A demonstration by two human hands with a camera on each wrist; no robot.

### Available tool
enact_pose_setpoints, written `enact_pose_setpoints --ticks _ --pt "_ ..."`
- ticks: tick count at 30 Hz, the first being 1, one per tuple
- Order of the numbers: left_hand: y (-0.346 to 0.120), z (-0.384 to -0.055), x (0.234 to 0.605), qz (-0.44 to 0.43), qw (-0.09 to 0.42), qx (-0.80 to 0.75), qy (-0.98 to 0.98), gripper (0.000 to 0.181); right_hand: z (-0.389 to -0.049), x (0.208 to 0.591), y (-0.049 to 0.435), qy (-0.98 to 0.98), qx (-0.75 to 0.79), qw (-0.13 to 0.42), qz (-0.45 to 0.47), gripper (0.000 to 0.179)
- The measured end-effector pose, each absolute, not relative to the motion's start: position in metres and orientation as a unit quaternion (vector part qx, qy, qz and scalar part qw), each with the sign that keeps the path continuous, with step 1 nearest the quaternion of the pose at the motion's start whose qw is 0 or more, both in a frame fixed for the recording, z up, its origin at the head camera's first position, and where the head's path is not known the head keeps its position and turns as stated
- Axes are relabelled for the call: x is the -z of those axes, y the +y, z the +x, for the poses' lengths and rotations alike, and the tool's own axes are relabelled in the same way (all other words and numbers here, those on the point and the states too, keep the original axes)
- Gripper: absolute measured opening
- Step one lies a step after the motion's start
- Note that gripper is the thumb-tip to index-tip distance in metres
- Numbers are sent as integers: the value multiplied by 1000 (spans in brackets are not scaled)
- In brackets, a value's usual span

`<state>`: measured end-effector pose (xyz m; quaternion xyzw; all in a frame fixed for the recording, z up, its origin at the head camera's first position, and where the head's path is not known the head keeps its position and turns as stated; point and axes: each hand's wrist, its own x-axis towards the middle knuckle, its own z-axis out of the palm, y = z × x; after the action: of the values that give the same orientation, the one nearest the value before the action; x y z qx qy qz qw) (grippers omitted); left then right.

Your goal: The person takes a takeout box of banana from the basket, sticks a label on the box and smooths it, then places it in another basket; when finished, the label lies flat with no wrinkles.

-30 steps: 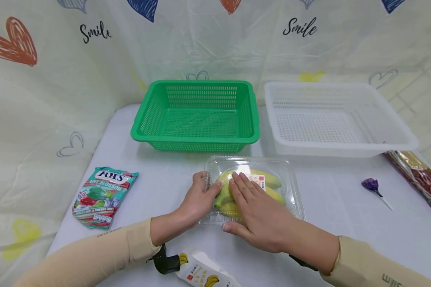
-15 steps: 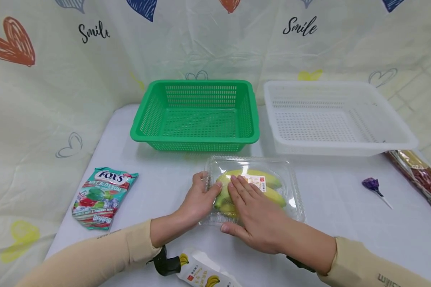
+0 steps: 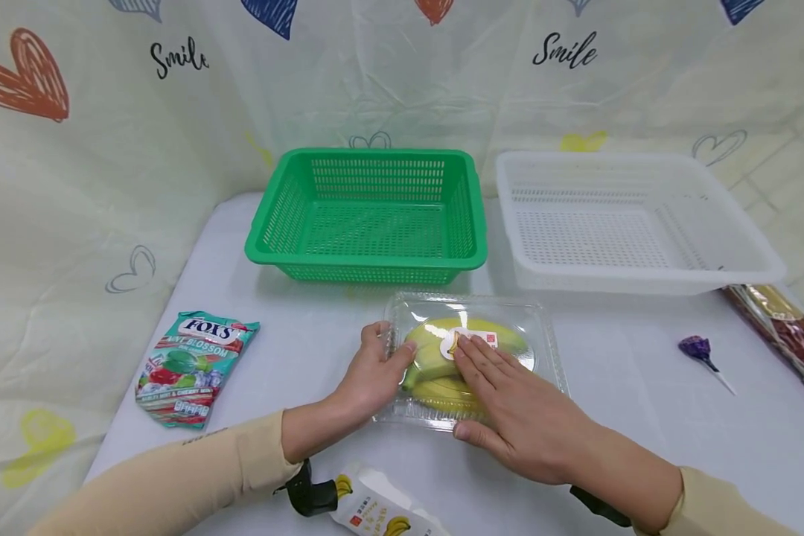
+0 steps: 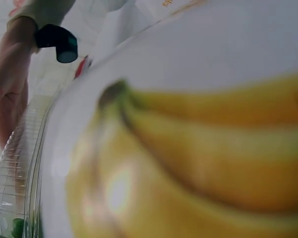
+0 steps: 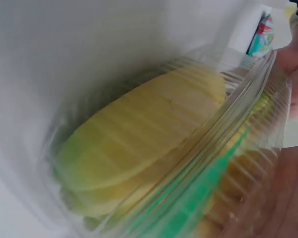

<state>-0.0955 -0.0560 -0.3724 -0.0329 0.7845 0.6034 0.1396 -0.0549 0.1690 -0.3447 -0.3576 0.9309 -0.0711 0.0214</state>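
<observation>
A clear plastic clamshell box (image 3: pixel 435 298) with yellow-green bananas (image 3: pixel 435 361) inside lies on the table. A white-and-red label (image 3: pixel 447 344) shows on its lid. My left hand (image 3: pixel 368 376) holds the box's left side, thumb over the lid's edge. Its other fingers are partly hidden by the box. My right hand (image 3: pixel 529 417) lies flat on the lid, fingers straight, fingertips over the label. In the right wrist view, the bananas (image 5: pixel 144 129) show through the ribbed side wall of the box.
Behind the box stand a green basket (image 3: pixel 365 259) and a white basket (image 3: pixel 643 277). At left lies a Fox's candy bag (image 3: pixel 194 368). A lollipop (image 3: pixel 695 347) and a brown packet (image 3: pixel 793 335) are at right. A banana-printed pouch (image 3: pixel 385 506) lies near the front.
My right hand has slid right and slightly toward me across the lid, uncovering more of the label and bananas. My left hand stays on the box's left side.
</observation>
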Motion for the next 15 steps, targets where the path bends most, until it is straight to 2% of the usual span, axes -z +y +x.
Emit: enact_pose_setpoints --ticks 4,15 --pt "-56 -95 373 -31 147 -612 777 64 -55 346 177 929 62 2 -365 78" --pt "-58 -96 373 -27 149 -608 780 67 -55 344 196 932 46 -8 -361 73"
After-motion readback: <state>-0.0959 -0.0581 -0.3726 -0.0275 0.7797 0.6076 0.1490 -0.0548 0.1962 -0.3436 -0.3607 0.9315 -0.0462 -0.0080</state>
